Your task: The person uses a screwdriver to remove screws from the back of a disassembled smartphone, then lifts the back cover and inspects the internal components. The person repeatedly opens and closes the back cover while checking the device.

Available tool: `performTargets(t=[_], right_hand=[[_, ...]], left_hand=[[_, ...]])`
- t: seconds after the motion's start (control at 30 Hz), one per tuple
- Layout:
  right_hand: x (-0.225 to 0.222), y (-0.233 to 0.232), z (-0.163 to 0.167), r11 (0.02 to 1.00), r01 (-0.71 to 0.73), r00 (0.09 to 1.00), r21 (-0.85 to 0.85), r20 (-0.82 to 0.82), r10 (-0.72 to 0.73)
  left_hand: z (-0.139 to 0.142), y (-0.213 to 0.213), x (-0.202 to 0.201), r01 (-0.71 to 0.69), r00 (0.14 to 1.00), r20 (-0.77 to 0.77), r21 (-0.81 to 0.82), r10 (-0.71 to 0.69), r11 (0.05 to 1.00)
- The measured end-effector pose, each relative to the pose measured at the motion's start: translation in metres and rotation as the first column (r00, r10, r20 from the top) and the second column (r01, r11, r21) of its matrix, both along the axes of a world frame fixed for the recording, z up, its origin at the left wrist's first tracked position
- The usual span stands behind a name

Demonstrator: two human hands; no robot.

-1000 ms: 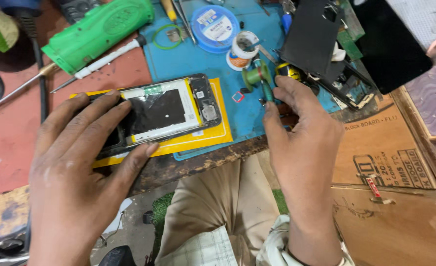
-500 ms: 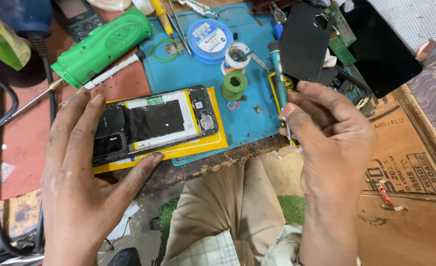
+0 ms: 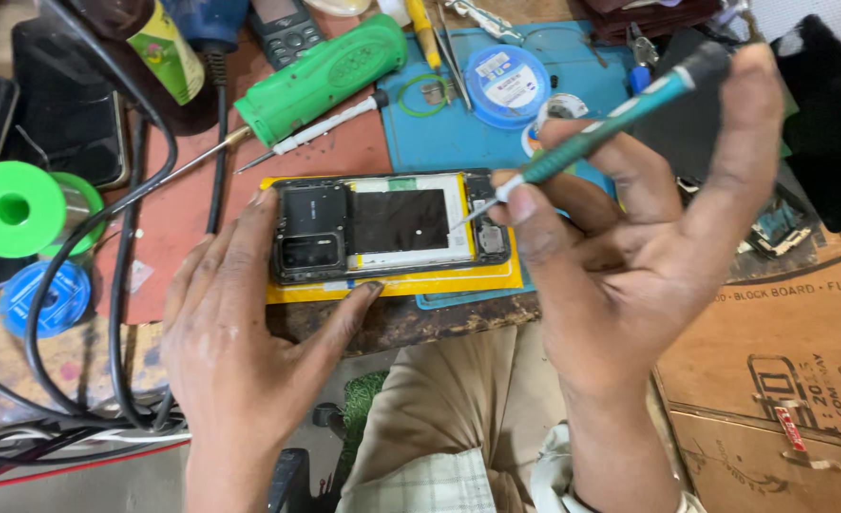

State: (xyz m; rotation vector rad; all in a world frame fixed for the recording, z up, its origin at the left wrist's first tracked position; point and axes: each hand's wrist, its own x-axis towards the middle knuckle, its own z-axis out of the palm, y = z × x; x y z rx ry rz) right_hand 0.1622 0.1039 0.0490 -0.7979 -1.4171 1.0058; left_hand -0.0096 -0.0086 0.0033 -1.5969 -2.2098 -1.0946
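An opened phone with its back cover off lies on a yellow pad at the bench edge. My left hand presses down beside its left end, index finger along the top corner and thumb at the bottom edge. My right hand grips a green-handled precision screwdriver, its thin tip touching the phone's right end near the battery.
A blue mat carries a blue solder tin and small parts. A green torch-like tool, white-handled screwdriver, green spool, black cables, a bottle and cardboard surround the work.
My right hand lifted the green screwdriver off the mat and brought its tip down onto the phone's right end. My left hand stayed pressed on the phone.
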Motion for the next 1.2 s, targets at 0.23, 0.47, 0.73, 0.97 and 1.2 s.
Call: performTargets(t=[0.23,0.47,0.73,0.97,1.2], right_hand=[[-0.048,0.02,-0.023,0.911,-0.326,0.942,0.254,0.174,0.288],[-0.061,0.034,-0.032,0.868,-0.43,0.891,0.247,0.274,0.363],[-0.061,0.035,-0.026,0.759,-0.489,0.852,0.429,0.423,0.31],[-0.068,0.037,-0.013,0.888,-0.439,0.878,0.133,0.274,0.393],[-0.058,0.053,-0.028,0.745,-0.531,0.839,0.404,0.373,0.395]], left_hand=[[-0.002,0.003,0.002,-0.028,0.999,0.025,0.018,0.027,0.999],[-0.003,0.005,0.003,-0.038,0.998,0.044,0.017,0.037,0.999],[-0.003,0.005,0.004,-0.012,1.0,0.03,0.032,0.011,0.999],[-0.005,0.005,0.004,0.003,1.0,-0.012,0.031,-0.003,1.0],[-0.007,0.007,0.004,0.003,1.0,0.008,0.054,-0.003,0.999]])
